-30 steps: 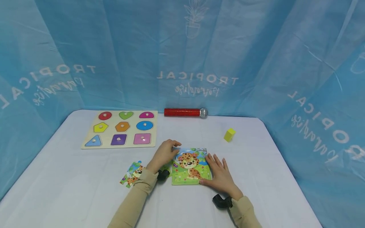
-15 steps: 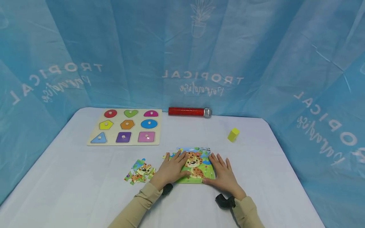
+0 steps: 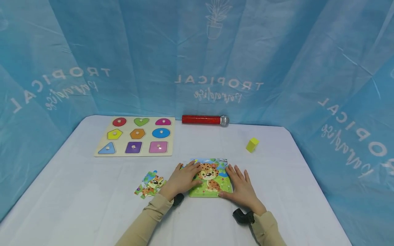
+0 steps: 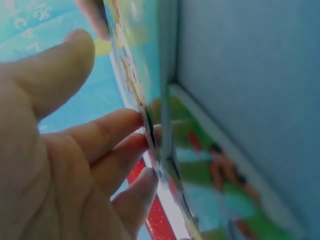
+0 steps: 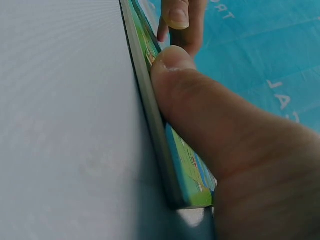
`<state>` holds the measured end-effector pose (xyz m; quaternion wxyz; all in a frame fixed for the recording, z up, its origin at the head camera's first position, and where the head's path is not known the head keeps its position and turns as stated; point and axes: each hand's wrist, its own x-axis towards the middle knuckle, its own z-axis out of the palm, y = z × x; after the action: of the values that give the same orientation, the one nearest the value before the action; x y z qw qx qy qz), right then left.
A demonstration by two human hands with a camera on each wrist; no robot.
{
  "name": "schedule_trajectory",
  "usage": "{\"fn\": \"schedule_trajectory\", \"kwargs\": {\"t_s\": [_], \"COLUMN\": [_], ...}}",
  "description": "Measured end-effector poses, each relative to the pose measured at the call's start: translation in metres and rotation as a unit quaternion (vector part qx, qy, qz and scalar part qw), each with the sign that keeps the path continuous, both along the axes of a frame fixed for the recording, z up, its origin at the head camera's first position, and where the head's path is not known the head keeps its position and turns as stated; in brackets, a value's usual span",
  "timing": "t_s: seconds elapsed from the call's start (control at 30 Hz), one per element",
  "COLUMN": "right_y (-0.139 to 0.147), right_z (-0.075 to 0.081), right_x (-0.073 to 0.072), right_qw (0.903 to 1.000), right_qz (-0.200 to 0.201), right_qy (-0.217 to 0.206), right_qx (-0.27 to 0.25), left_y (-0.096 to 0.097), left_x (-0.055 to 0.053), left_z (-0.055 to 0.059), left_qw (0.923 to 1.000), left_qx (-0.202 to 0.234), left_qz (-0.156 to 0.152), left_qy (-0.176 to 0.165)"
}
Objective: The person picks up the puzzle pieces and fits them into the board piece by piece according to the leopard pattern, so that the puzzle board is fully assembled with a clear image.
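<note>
Bkdrop point(image 3: 147, 51) reads "TROPICAL Paradise", mirrored; L grip point(image 3: 181, 181), R grip point(image 3: 241, 189) loosely spread, touching puzzle point(image 3: 211, 178).

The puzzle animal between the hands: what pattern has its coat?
Orange with dark spots; the puzzle animal shows best in the head view.

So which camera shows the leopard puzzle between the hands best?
The head view: it shows the leopard puzzle from above, only partly covered by the left hand. The left wrist view shows it blurred and steeply side-on; the right wrist view shows an edge and corner, partly behind the right hand.
</note>
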<state>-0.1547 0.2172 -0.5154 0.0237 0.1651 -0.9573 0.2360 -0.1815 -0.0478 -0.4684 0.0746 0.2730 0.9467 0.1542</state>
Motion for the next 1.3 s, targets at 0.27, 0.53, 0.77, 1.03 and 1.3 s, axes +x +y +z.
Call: {"fn": "schedule_trajectory", "kwargs": {"t_s": [0.27, 0.53, 0.77, 1.03, 1.3], "right_y": [0.000, -0.003, -0.001, -0.002, -0.001], "right_z": [0.002, 0.005, 0.006, 0.003, 0.000], "right_x": [0.000, -0.003, 0.000, -0.001, -0.001], "right_qw": [0.9998, 0.9998, 0.9994, 0.9999, 0.9999], "right_qz": [-0.005, -0.005, -0.009, -0.005, -0.010], "right_qy": [-0.019, -0.018, -0.034, -0.013, -0.012], "right_qx": [0.003, 0.004, 0.007, -0.002, 0.007], "left_y": [-0.004, -0.029, -0.029, -0.009, -0.020], "left_x": [-0.004, -0.014, -0.006, 0.001, -0.002], "left_z": [-0.004, -0.002, 0.001, 0.002, 0.008], "left_qw": [0.9999, 0.9968, 0.9958, 0.9995, 0.9988], "left_qx": [0.010, 0.057, 0.063, 0.012, 0.004], "left_qz": [-0.007, 0.008, -0.006, -0.002, 0.034], "left_qy": [0.001, -0.055, -0.066, -0.028, -0.036]}}
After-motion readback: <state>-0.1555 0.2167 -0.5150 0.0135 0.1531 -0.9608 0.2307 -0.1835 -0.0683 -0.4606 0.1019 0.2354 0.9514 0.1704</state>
